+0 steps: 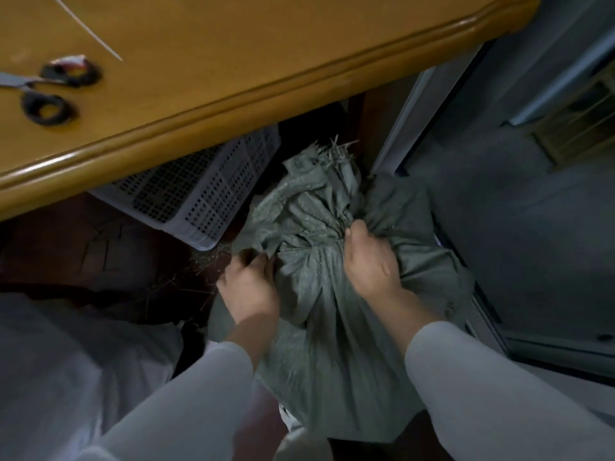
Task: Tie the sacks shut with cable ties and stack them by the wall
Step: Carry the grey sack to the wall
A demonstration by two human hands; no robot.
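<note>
Our right hand [369, 264] grips the gathered neck of the sack [319, 344]; our left hand [248, 284] pinches loose cloth. Sack sits below the table [266, 44] edge, cable tie [90, 31] on the table. Risk: reaching up frees a hand and the neck springs open.

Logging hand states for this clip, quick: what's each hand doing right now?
Left hand: closed, fingers curled into loose fabric on the side of the sack.
Right hand: closed, gripping the sack where its top is gathered.
</note>
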